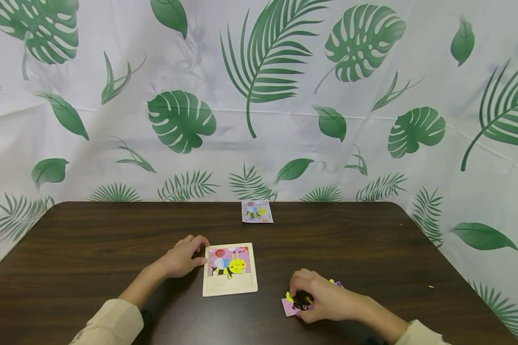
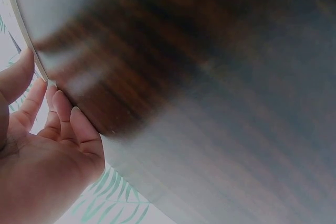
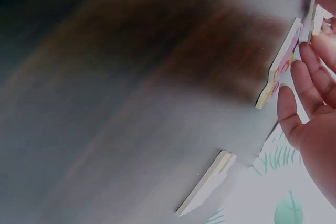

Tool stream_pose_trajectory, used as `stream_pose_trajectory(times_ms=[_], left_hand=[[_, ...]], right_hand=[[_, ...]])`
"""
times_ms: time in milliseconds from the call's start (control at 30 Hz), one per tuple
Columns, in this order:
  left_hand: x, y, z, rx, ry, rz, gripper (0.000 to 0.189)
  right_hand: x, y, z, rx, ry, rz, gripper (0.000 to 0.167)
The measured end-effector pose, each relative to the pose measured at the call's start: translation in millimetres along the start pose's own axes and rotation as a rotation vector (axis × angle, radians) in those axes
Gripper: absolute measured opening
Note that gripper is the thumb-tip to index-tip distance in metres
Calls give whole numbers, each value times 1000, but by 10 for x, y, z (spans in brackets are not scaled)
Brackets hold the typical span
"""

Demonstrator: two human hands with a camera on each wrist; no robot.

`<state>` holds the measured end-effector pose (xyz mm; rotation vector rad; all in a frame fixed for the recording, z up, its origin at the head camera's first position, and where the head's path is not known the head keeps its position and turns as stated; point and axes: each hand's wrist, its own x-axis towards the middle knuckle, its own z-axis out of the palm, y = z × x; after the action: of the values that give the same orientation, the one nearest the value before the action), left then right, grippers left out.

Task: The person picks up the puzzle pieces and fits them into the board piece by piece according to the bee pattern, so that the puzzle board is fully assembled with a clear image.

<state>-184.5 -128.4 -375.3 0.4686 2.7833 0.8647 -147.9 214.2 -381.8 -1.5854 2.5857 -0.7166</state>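
Toward the desk's near edge, right of the middle, the right hand pinches a puzzle piece in pink, black and yellow between thumb and fingers. Two more pieces lie by that hand: a pink and yellow one and another whose pale edge shows best.

Farther in, about midway between the left and right edges, sits a wooden tray. Bee-picture pieces fill its far part; the strip nearest the person is bare wood. The left hand touches the tray's left side and far left corner with relaxed fingers, not clasping it.

At the desk's far edge lies a bee card, before a leaf-print cloth.
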Motion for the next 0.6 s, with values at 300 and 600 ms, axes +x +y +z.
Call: stream_pose_trajectory(times_ms=[300,600], left_hand=[[-7,0,7,3,-1,-5,29],[-1,-11,17,8,3,-7,30]], right_hand=[[154,-6,29,11,11,25,24],[421,-57,47,60,-54,144,22]])
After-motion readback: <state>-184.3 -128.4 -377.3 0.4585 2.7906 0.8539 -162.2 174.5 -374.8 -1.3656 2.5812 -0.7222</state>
